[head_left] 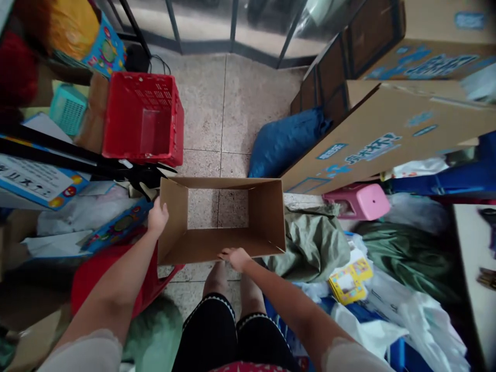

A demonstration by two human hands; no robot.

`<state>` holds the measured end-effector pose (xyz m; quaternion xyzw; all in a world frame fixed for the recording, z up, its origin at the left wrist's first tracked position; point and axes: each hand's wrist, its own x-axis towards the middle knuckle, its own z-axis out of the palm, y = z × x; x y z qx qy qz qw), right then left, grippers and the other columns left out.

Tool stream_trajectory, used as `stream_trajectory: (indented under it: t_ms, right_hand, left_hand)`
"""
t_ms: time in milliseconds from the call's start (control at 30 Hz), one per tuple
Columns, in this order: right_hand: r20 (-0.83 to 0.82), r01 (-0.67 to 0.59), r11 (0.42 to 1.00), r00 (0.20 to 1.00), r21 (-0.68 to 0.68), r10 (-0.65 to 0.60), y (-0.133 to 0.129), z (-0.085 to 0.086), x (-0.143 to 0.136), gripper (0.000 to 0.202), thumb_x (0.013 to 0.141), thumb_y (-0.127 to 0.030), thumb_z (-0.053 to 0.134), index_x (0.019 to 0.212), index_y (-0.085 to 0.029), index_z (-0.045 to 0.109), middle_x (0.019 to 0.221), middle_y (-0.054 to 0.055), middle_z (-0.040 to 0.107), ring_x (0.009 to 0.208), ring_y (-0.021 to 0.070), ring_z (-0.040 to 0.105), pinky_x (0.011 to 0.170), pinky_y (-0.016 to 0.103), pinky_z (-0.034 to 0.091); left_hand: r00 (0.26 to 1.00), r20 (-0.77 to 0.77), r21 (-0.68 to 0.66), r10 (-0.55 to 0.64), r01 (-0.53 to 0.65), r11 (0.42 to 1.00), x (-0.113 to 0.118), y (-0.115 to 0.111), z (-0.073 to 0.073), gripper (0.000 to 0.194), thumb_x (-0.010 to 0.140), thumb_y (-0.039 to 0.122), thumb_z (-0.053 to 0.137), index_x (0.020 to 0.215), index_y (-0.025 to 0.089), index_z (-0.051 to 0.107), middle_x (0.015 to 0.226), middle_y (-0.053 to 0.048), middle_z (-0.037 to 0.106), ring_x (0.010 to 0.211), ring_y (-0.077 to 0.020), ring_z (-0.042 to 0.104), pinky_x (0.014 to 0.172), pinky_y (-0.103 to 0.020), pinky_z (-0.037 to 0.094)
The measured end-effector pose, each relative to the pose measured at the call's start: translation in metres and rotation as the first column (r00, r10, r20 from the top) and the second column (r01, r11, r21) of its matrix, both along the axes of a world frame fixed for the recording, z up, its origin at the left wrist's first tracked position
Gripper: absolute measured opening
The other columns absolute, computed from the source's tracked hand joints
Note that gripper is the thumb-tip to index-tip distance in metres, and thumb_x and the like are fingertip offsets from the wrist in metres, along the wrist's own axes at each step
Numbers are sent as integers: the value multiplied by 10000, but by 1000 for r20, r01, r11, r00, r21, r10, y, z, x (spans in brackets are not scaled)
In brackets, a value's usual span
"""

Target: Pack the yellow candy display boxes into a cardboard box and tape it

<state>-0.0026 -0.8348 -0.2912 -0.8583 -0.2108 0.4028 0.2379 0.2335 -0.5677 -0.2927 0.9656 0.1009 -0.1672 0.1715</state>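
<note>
above the speckled tile floor [201, 113], a cardboard box [217, 243] sits held by both hands: left hand [157, 218] pinching the left end wall, right hand [234, 257] pinching the near rim. walls opened out into a rectangle, so that part looks done; floor visible straight through, so bottom not closed yet. room cramped: red crate [178, 129] ahead on the left, blue bag [284, 139] against large printed cartons [372, 139] on the right, pink stool [370, 201] near grey-green cloth [313, 245], framed panels [205, 20] at the far end.
</note>
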Motion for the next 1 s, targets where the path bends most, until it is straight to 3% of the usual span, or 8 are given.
stream_trajectory:
  t_ms: [133,200,300,333,467,567,800,1000]
  right_hand:
    - [55,206,976,976,64,-210,-20,-2,-4,378,965,-261,443,1304,-324,598,1319,42,603,1122,202,567,902,334,466]
    - [248,556,831,805,0,-539,-54,-1,-3,373,963,-364,451,1296,-292,602,1328,86,590,1201,254,516,992,428,424]
    - [582,989,108,146,-99,-800,-118,-13,0,653,902,-421,496,1482,-146,375,1468,216,416,1344,354,387,1054,551,365]
    - [539,992,-21,50,-125,-841,-137,-20,1,743,854,-409,543,1493,-96,330,1435,244,438,1318,364,422,1040,549,389]
    - [144,962,159,194,-224,-971,-166,-46,-1,657,812,-235,475,1450,-100,399,1144,185,660,1060,301,636,968,456,483]
    - [159,958,181,218,-221,-963,-156,-48,-5,674,814,-197,434,1470,-61,367,1180,200,649,1069,293,644,996,440,472]
    - [184,950,229,269,-214,-945,-140,-41,-18,694,826,-183,394,1508,-89,302,1329,188,581,1170,275,610,1054,426,456]
    - [250,948,285,312,-141,-916,-135,-54,-6,770,829,-138,322,1567,-134,104,1446,134,486,1292,219,522,1134,410,391]
  left_hand:
    - [1000,0,-14,-14,14,1000,-6,6,-23,530,927,268,458,1440,135,455,1115,-210,698,1039,-341,677,898,-427,528]
    - [1000,-10,-14,-24,24,1000,-9,9,-32,531,925,262,463,1440,133,458,1136,-203,693,1049,-333,674,915,-423,522]
    - [1000,19,-43,6,-6,999,-14,5,-40,518,929,250,463,1433,131,471,1181,-183,682,1083,-309,662,957,-411,508]
    - [999,31,-76,27,-25,997,-15,1,-42,517,928,235,463,1433,128,470,1209,-177,671,1102,-298,654,974,-403,502]
    - [993,65,-195,96,-81,977,-19,-28,-49,511,931,163,426,1435,83,439,1355,-177,579,1233,-248,575,1069,-350,442]
    - [992,88,-238,86,-63,969,-23,-59,-59,523,901,81,409,1423,108,417,1415,-158,516,1325,-203,483,1134,-338,377]
    - [956,-208,-50,208,-222,974,-36,-143,-110,681,859,332,624,1465,241,325,1599,-233,62,1483,-418,117,1086,-763,98]
    - [834,-397,-304,-384,275,912,-26,-77,-148,903,708,105,705,1511,177,300,1611,-218,-144,1497,-369,-33,1188,-501,220]
